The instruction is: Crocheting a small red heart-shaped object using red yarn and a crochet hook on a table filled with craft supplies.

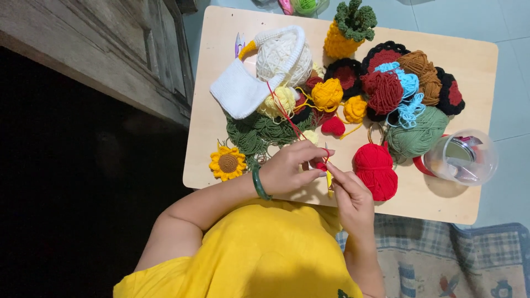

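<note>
Left hand (pixel 290 168) pinches a small red piece (pixel 321 165); right hand (pixel 350 196) fingers clamp the hook (pixel 329 179). Keep the red strand (pixel 284 110) taut, stitches even.

Yellow short-sleeved top (pixel 259 254) — green bangle (pixel 258 184) on left wrist.

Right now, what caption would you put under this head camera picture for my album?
Two hands, left hand and right hand, crochet a small red piece over a wooden table piled with colourful yarn.
</note>
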